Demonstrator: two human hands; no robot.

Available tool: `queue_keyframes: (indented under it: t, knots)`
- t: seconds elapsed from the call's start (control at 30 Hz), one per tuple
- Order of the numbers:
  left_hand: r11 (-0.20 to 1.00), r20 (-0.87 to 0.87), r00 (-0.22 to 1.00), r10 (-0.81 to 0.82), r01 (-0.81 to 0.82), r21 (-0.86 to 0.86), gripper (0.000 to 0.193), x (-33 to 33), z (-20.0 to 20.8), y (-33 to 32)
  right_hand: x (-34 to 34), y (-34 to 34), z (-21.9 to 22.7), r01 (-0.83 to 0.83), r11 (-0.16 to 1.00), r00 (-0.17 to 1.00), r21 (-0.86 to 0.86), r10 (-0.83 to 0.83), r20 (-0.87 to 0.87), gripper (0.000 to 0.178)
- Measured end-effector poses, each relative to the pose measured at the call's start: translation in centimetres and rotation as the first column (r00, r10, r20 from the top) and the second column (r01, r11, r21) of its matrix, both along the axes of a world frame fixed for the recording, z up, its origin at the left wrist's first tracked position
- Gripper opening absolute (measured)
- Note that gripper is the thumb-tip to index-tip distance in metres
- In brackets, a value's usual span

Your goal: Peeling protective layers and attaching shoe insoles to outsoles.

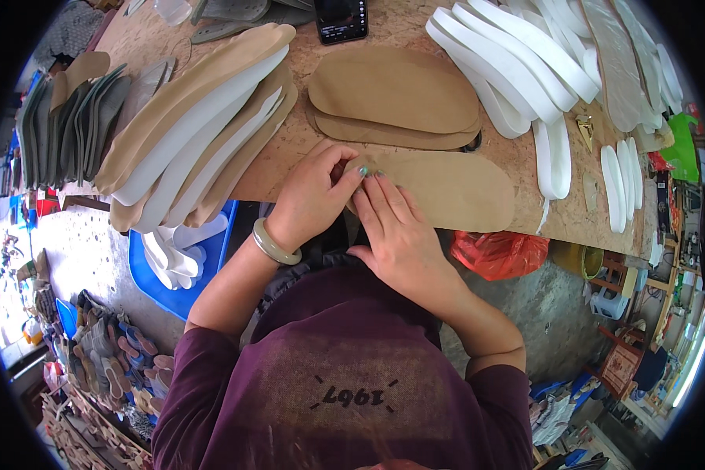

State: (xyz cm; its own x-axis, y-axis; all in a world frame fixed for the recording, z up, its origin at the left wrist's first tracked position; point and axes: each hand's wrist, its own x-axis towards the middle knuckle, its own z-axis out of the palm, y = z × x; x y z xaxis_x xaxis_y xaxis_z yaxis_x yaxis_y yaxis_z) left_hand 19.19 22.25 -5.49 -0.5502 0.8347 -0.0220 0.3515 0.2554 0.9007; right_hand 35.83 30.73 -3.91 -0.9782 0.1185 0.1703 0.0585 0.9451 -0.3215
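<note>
A tan sole-shaped sheet lies at the table's near edge, its left end under my hands. My left hand, with a pale bangle on the wrist, is closed at that end; its fingers curl and its thumb presses down near the tip. Stretched out over the same end, the fingers of my right hand lie flat on the sheet. Just beyond it rests a stack of similar tan soles. To the left fans a pile of tan and white soles.
White strip loops lie at the right, with smaller white loops nearby. Grey soles stand far left. A phone is at the back. Below the table are a blue bin of white pieces and a red bag.
</note>
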Motion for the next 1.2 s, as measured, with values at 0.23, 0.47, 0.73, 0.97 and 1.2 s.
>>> queue_keyframes:
  t: [0.23, 0.47, 0.73, 0.97, 1.2]
  knots:
    - [0.999, -0.138, 0.990, -0.038, 0.040, 0.014, 0.031, -1.0, -0.9, 0.9, 0.7, 2.7, 0.9, 0.024, 0.941, 0.953, -0.339, -0.124, -0.277, 0.053]
    - [0.997, -0.099, 0.993, -0.067, 0.071, 0.038, 0.022, -1.7, -1.8, 2.5, -2.0, 7.8, 1.1, 0.176, 0.974, 0.955, -0.145, -0.205, -0.214, 0.050]
    - [0.995, -0.180, 0.983, -0.025, 0.042, 0.091, 0.020, -1.6, -2.1, 2.3, -4.7, 8.8, 1.0, 0.228, 0.907, 0.973, -0.354, -0.198, 0.121, 0.036]
    - [0.993, -0.381, 0.923, -0.055, 0.092, 0.080, 0.024, -1.6, -1.3, 0.9, -3.4, 9.2, 0.9, 0.168, 0.949, 0.980, -0.266, -0.190, -0.061, 0.026]
    - [1.000, -0.172, 0.985, -0.023, 0.026, 0.013, 0.024, -1.0, -1.3, 1.7, -2.4, 9.9, 0.4, 0.361, 0.808, 0.932, -0.465, -0.295, 0.212, 0.026]
